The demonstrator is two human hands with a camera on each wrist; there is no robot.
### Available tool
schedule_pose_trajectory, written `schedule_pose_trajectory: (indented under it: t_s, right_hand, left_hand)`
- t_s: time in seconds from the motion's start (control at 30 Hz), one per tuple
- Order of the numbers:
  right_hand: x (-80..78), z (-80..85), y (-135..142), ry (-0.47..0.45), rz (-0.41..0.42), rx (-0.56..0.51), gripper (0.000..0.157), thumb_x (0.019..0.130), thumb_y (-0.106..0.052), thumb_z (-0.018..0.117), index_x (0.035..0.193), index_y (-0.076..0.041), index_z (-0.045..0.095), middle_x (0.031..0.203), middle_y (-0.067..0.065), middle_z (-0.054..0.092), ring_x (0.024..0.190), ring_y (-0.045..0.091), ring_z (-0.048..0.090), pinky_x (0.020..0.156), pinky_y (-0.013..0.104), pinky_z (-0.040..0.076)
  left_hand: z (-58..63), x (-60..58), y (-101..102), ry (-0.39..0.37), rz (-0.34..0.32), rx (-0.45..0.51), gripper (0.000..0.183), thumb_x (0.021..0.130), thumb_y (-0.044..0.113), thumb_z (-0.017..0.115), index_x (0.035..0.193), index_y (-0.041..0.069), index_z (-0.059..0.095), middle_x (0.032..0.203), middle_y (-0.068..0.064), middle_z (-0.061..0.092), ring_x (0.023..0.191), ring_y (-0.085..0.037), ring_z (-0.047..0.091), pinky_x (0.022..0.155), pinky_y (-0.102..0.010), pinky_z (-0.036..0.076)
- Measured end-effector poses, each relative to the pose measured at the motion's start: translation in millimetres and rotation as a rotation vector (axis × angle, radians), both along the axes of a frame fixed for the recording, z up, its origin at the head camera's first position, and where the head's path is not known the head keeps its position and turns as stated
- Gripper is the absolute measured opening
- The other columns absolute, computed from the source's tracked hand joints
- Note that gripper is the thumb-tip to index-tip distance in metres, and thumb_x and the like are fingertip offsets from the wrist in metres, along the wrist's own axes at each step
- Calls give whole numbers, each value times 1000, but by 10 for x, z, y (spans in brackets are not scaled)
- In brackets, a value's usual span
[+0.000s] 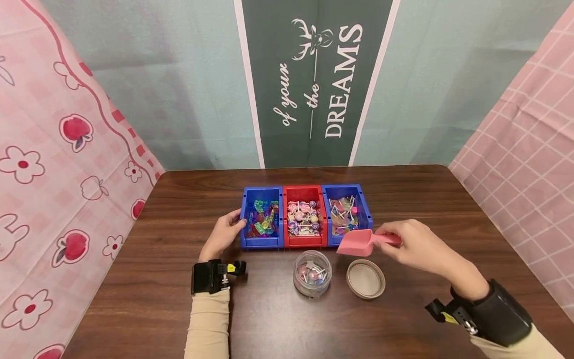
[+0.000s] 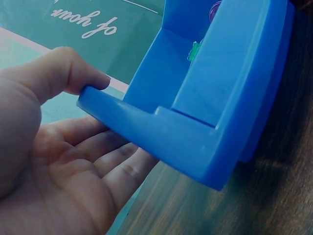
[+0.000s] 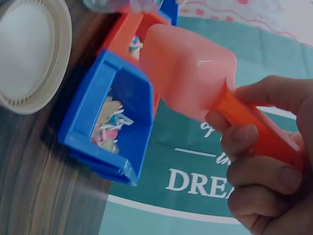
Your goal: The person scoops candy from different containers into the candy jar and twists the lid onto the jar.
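My right hand [image 1: 414, 244] grips the handle of a pink scoop [image 1: 356, 243], its blade over the front right corner of the right blue bin [image 1: 368, 209]. In the right wrist view the fingers curl round the handle [image 3: 264, 129]. My left hand [image 1: 221, 233] pinches the side wall of the left blue bin [image 1: 262, 243], thumb on the rim and fingers along the outside. Between the blue bins sits a red bin [image 1: 305, 241] with small lollipops [image 1: 300, 217]. Colourful clear pieces [image 1: 265, 219] fill the left bin. The right bin holds white-stick lollipops [image 1: 343, 212].
In front of the bins stands a clear jar [image 1: 312, 286] with a few lollipops inside. A round beige lid [image 1: 365, 279] lies on the brown table [image 1: 264, 319] to the jar's right. Behind the table hangs a green curtain [image 1: 202, 99], with pink cloths at both sides.
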State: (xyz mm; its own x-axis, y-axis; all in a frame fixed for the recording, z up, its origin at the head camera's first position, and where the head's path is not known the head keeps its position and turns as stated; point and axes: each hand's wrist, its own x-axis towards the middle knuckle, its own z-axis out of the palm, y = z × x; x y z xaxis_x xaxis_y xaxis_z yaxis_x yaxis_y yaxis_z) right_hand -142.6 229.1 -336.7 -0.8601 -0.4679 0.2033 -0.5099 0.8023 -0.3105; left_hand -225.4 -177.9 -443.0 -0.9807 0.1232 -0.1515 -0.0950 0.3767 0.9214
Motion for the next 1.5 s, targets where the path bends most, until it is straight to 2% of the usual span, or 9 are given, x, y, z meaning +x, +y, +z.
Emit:
schedule_pose_trajectory:
  t_s: [0.3, 0.43, 0.53, 0.67, 0.83, 0.97, 1.2, 1.33, 1.5]
  right_hand:
    - [-326, 30, -30, -112, -101, 72, 13, 85, -17, 67, 83, -6, 74, 54, -8, 40, 51, 5, 33, 48, 19, 23]
    - [-428, 68, -63, -159, -101, 90, 14, 85, -15, 66, 81, -5, 74, 57, -5, 49, 53, 8, 39, 49, 21, 28]
    - [-511, 87, -84, -181, -84, 85, 14, 84, -15, 67, 75, -5, 72, 54, -6, 46, 51, 8, 38, 49, 21, 29]
    - [-619, 92, -105, -219, -72, 70, 22, 84, -16, 68, 63, -7, 66, 50, -9, 34, 49, 6, 33, 49, 20, 26]
    - [-747, 105, -135, -294, -99, 96, 36, 83, -20, 68, 51, -9, 56, 47, -11, 29, 48, 7, 29, 48, 21, 23]
    - [-870, 151, -187, -353, -115, 152, 37, 82, -21, 68, 49, -10, 55, 47, -11, 29, 48, 7, 29, 49, 21, 24]
    - [-1092, 194, -320, -464, -149, 266, 42, 81, -22, 66, 50, -16, 37, 50, -8, 26, 49, 7, 26, 49, 20, 22]
    - [-1175, 199, -396, -527, -170, 298, 35, 81, -21, 65, 53, -13, 44, 52, -7, 29, 51, 8, 29, 49, 21, 24]
    - [-1234, 201, -497, -538, -183, 354, 27, 81, -22, 64, 62, -8, 53, 58, -4, 37, 56, 12, 38, 52, 23, 29]
  left_hand:
    - [-1, -4, 1, -16, 10, 16, 49, 100, 13, 46, 144, -6, 37, 140, -27, 52, 124, -36, 56, 108, -48, 44]
    - [4, 7, 5, -21, 8, 7, 49, 100, 13, 46, 145, -6, 36, 141, -28, 50, 126, -37, 55, 108, -49, 43]
    - [14, 13, -1, -22, 9, 5, 49, 101, 13, 46, 145, -7, 36, 141, -28, 50, 126, -38, 55, 109, -49, 43]
    - [28, 17, -1, -16, 8, 13, 49, 101, 12, 46, 145, -7, 36, 141, -28, 50, 126, -37, 55, 109, -49, 43]
    - [37, 18, 3, -9, 3, 12, 49, 100, 13, 46, 145, -6, 36, 141, -27, 51, 126, -36, 55, 109, -49, 44]
    - [37, 19, -3, -10, 0, 7, 49, 101, 14, 45, 145, -6, 36, 141, -27, 51, 127, -36, 54, 109, -49, 43]
    - [20, 10, -18, -13, -6, 1, 49, 101, 15, 45, 146, -5, 36, 142, -26, 50, 127, -36, 54, 110, -50, 42]
    - [11, 5, -20, -9, -13, -8, 49, 101, 15, 45, 146, -4, 36, 142, -26, 50, 126, -36, 54, 110, -49, 43]
    - [12, 4, -14, -22, -9, -11, 50, 101, 17, 46, 146, -2, 36, 144, -24, 50, 128, -35, 53, 111, -49, 41]
